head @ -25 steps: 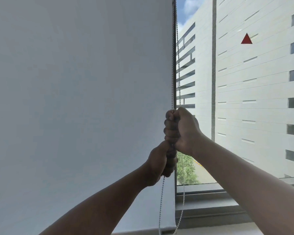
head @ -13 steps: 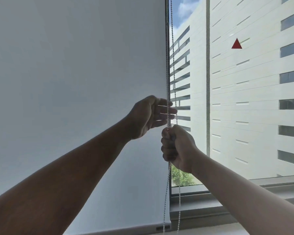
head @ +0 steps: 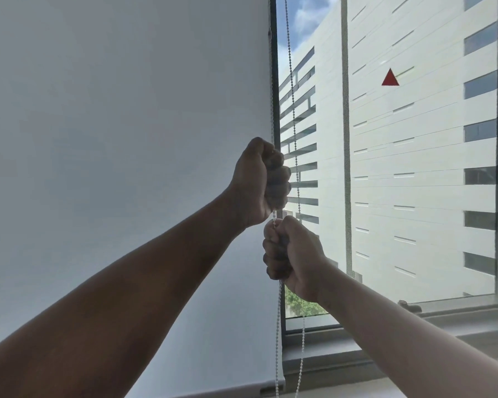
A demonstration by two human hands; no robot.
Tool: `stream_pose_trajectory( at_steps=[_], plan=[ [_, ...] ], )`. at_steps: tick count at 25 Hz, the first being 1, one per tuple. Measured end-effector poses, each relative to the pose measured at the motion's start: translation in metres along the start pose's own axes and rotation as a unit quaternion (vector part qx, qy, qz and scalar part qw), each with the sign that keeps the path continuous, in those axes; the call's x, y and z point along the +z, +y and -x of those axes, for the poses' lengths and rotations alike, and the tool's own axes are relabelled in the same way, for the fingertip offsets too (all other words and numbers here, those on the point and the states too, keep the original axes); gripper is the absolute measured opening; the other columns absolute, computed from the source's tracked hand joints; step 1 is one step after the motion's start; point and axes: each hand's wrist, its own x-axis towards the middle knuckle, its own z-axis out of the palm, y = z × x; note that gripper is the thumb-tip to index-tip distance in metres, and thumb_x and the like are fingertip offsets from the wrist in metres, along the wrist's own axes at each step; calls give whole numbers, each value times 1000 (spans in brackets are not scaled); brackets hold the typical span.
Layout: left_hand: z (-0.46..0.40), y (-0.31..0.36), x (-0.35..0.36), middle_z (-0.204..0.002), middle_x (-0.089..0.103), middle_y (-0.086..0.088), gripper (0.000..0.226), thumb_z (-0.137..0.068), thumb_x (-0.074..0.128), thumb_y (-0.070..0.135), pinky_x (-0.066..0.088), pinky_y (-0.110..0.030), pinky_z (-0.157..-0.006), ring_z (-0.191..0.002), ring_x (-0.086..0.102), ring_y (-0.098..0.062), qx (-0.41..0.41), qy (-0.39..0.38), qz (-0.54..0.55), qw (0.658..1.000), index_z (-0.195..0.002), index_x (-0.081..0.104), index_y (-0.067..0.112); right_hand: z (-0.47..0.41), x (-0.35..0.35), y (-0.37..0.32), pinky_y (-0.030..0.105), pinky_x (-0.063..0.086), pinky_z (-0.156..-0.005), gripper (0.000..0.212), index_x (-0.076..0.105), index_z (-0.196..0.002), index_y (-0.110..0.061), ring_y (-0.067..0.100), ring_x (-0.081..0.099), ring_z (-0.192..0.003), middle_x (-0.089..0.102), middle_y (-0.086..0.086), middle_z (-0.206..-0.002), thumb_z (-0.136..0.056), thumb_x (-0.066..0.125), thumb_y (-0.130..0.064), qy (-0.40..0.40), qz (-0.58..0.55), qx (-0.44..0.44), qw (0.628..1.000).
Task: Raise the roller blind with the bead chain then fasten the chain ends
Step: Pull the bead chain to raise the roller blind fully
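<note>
left hand (head: 260, 182): fist gripping bead chain (head: 293, 110) | right hand (head: 292, 254): fist gripping same strand just below | roller blind (head: 112, 110) covers left pane

Right of the bead chain (head: 293, 90) the window glass (head: 414, 168) blocks reach; left, the roller blind (head: 127, 110) hangs close. Below the chain, the sill (head: 328, 351) juts out.

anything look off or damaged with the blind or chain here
Nothing stands out. The roller blind hangs flat with its bottom bar near the sill, and the bead chain runs unbroken. The left hand and right hand both grip one strand.
</note>
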Motion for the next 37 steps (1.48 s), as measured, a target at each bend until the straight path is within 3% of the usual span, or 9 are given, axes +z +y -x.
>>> stream_pose_trajectory(
  at_steps=[8,11,14,17,21,25,29,32,37],
  plan=[
    [11,-64,-13,-59,9,-1,29,-94,27,26,9,-22,-45,-49,3,-17,17,44,-54,997,-69,13,24,9,-18,53,25,16,-41,23,40,-60,-20,16,15,-46,23,-2,-53,-83,36,-17,-3,15,58,998],
    [18,-98,-20,-57,9,-1,32,-95,25,25,9,-21,-44,-47,4,-16,15,42,-73,996,-64,15,25,15,-33,75,27,27,-46,24,46,-61,-20,20,33,-46,41,6,-55,-84,41,-21,-19,70,106,992],
    [21,-113,-34,-51,17,2,42,-98,23,28,12,-23,-46,-45,8,-16,17,39,-86,995,-56,22,26,13,-48,66,36,51,-78,23,69,-82,-14,25,68,-79,74,15,-89,-84,47,-21,-34,148,114,982],
    [19,-114,-43,-47,24,4,46,-98,25,31,18,-20,-44,-41,14,-14,21,40,-97,994,-52,28,27,-13,-59,22,45,43,-107,37,70,-109,-9,24,68,-108,78,8,-108,-83,46,-20,26,113,17,993],
    [18,-113,-36,-56,14,-2,38,-96,28,32,13,-23,-44,-45,9,-18,6,40,-98,994,-59,21,25,-54,-30,-53,41,51,-94,44,66,-121,-4,31,72,-109,78,16,-115,-96,33,-17,-15,-56,-35,998],
    [23,-111,-29,-60,10,-5,40,-101,27,37,10,-26,-45,-46,6,-18,1,15,-98,995,-65,17,23,-62,7,-83,38,58,-81,48,65,-124,-2,35,76,-101,76,20,-119,-95,32,-21,-74,-68,-5,995],
    [26,-108,-40,-53,15,-2,41,-102,27,35,13,-24,-44,-45,9,-17,16,8,-116,993,-64,18,22,-59,16,-78,21,28,-43,37,71,-90,-8,14,45,-42,64,3,-65,-89,36,-19,-60,-81,-13,995],
    [24,-108,-42,-52,15,-1,40,-99,30,37,16,-22,-42,-44,11,-17,27,5,-138,990,-64,19,22,-61,15,-77,19,15,-40,25,54,-66,-16,11,22,-34,32,-4,-47,-83,36,-18,-65,-112,-17,991],
    [31,-127,-49,-52,19,-2,39,-94,33,43,19,-24,-42,-41,18,-15,-1,-9,-157,988,-63,21,22,-62,8,-54,18,16,-39,17,39,-56,-21,13,16,-34,23,-4,-45,-74,37,-19,-39,-67,13,997]
  ],
)
